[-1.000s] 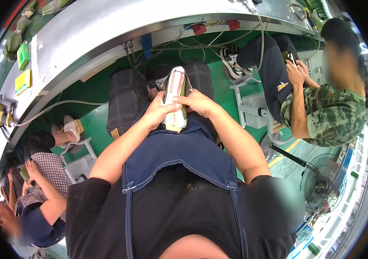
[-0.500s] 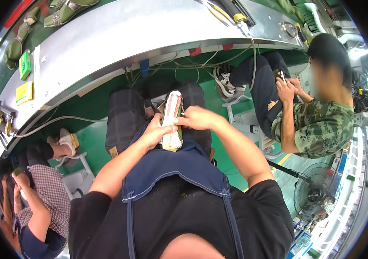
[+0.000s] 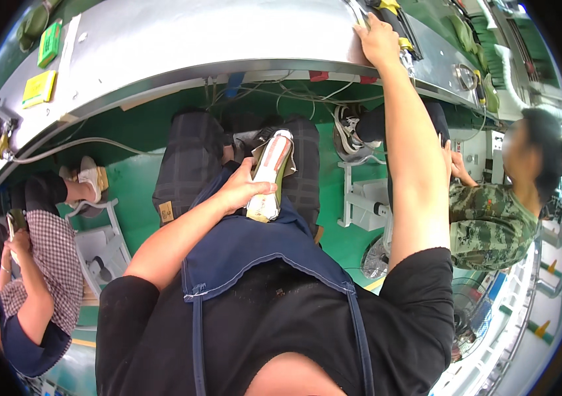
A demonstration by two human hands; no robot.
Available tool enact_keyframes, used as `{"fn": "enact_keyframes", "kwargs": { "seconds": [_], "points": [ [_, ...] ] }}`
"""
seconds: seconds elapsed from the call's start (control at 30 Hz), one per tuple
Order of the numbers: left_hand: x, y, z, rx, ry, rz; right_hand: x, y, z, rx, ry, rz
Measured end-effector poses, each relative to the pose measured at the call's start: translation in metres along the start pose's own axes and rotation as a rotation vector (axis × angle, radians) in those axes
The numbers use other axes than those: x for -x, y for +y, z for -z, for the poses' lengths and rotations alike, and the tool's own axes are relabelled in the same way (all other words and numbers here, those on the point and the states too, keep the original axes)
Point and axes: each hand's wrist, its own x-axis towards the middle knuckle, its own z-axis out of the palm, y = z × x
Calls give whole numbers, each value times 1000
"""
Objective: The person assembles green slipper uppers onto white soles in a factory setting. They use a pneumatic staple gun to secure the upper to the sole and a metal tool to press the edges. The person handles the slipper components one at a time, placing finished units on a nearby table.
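Observation:
A shoe on its last (image 3: 274, 162) rests sole up across my lap, its white bottom marked by a reddish strip and olive-green material along its side. My left hand (image 3: 244, 189) grips it near its closer end, thumb across the bottom. Far off to the right, my right arm is stretched out over the metal bench. There my right hand (image 3: 381, 45) closes around pliers (image 3: 356, 10), whose handles are mostly covered by the fingers.
Beside my right hand lie yellow-and-black tools (image 3: 405, 33). The metal bench (image 3: 215, 39) curves across the front; a green box (image 3: 49, 45) and a yellow box (image 3: 38, 89) sit on its left. Cables (image 3: 109, 140) hang beneath. Co-workers sit on both sides, and a fan (image 3: 469, 313) stands right.
My right hand has let go of the shoe and reached forward and right to the pliers on the bench. My left hand still holds the shoe. The view has shifted slightly.

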Motion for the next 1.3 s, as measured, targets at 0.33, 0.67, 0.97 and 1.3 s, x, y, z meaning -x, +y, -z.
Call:
{"fn": "enact_keyframes", "kwargs": {
  "seconds": [0.33,0.67,0.97,1.3],
  "points": [
    [-22,-36,13,-59,4,-99,136,-36,74,-758,-534,-83],
    [-7,-8,6,7,-42,-71,316,-75,96,-283,-786,88],
    [-3,-7,2,16,-34,-61,361,-74,88,-2,-653,209],
    [-9,-19,6,-34,-1,-78,363,-77,80,55,-603,230]
  ]
}}
